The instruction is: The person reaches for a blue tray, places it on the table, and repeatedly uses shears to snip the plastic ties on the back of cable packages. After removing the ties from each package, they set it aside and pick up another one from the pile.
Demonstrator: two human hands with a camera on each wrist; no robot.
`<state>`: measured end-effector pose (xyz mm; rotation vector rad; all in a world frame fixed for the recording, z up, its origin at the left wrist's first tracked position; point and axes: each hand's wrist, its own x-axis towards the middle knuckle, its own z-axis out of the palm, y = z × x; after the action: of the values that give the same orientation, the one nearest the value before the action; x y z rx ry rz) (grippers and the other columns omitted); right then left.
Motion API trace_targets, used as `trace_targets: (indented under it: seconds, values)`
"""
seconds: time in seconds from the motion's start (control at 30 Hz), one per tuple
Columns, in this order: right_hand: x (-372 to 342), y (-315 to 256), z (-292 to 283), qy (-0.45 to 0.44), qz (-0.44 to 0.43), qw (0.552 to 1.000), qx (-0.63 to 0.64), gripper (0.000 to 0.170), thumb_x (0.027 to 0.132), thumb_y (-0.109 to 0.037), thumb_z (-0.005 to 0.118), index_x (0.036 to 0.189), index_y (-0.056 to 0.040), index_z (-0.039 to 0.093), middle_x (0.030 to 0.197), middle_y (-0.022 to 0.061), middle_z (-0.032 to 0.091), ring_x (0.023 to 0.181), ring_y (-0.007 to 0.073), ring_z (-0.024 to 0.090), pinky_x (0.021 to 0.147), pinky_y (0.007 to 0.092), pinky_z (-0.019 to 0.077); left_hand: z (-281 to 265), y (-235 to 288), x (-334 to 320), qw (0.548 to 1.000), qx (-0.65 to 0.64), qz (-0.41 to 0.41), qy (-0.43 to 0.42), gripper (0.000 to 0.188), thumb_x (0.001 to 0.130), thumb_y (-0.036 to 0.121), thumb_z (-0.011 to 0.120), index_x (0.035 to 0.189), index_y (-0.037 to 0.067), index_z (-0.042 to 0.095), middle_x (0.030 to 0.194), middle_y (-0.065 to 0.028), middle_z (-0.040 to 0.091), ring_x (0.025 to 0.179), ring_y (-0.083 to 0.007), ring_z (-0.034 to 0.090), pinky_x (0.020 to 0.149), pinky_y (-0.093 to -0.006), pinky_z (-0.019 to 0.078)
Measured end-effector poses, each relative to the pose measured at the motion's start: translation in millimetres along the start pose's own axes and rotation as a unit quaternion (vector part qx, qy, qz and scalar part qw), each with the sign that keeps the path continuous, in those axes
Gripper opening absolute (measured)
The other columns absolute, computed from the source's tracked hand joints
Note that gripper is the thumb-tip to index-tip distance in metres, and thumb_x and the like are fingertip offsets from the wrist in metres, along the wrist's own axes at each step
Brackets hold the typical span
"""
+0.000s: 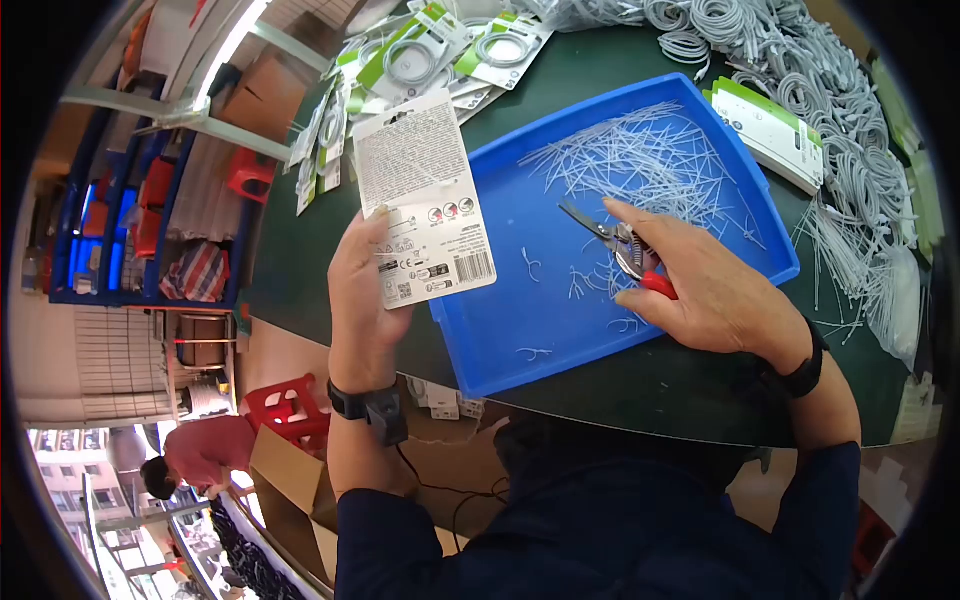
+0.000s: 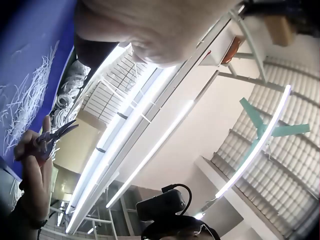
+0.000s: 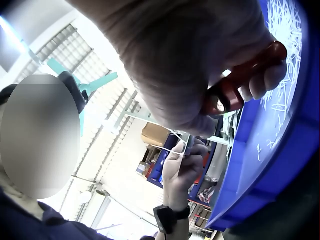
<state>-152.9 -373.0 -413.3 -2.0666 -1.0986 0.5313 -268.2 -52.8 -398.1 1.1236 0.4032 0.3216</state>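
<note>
In the head view the left hand holds a printed white card upright by its lower left side, its text and barcode facing the camera. The right hand grips red-handled pliers or cutters over the blue tray, blades pointing toward the card and apart from it. In the right wrist view the red handles lie within the curled fingers of the right hand. The left wrist view shows the cutters' blades parted; the left hand fills its top, its card hidden there.
White plastic strips lie heaped in the tray, with short cut pieces nearer the front. Packaged cables on cards lie behind at the left. A stack of cards and coiled grey cables are at the right. Someone in red bends at far left.
</note>
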Motion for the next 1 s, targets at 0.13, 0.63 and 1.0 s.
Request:
trace_targets:
  seconds: [0.13,0.63,1.0]
  values:
    - [-4.8,-4.5,9.0,0.03,-0.026,0.999,-0.028,0.075,0.089,-0.026,0.076,0.153,-0.0008,0.047,0.113,0.0226,0.064,0.103,0.0393,0.062,0.096,0.0443,0.0485,-4.4,-28.7,-41.1,0.994,-0.103,-0.015,0.038,0.043,0.106,0.017,0.049,0.142,-0.006,0.051,0.131,-0.0181,0.067,0.112,-0.027,0.072,0.095,-0.0404,0.0607]
    - [-9.3,-21.4,22.1,0.071,-0.112,0.985,-0.113,0.066,0.084,-0.024,0.084,0.141,-0.0025,0.059,0.094,0.015,0.062,0.085,0.0328,0.063,0.073,0.0425,0.0525,32.1,-69.6,-68.1,0.995,-0.037,0.064,0.07,0.048,0.104,0.021,0.051,0.143,-0.006,0.045,0.133,-0.0252,0.062,0.114,-0.0302,0.071,0.095,-0.0419,0.0616]
    - [-10.3,-21.5,29.4,0.082,-0.085,0.987,-0.11,0.072,0.08,-0.021,0.087,0.144,-0.0054,0.058,0.102,0.0176,0.064,0.086,0.0352,0.063,0.074,0.0425,0.0526,56.6,-77.4,-70.2,0.989,-0.041,0.103,0.097,0.044,0.105,0.018,0.049,0.143,-0.003,0.045,0.128,-0.021,0.064,0.107,-0.0237,0.072,0.09,-0.0357,0.0616]
